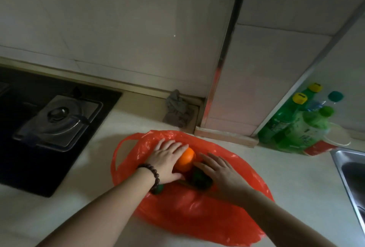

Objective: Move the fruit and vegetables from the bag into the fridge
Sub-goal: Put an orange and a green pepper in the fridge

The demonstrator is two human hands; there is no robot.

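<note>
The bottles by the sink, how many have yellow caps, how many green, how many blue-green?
Yellow caps: 2, the nearer yellow cap and the farther yellow cap
Green caps: 1, the green cap
Blue-green caps: 1, the blue-green cap
Total: 4 bottle caps in view

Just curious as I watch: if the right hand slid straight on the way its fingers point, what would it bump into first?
Most likely the round orange fruit: the right hand points up and left, its fingertips close beside it over the red plastic bag. Depth is unclear, so it might pass just above.
</note>
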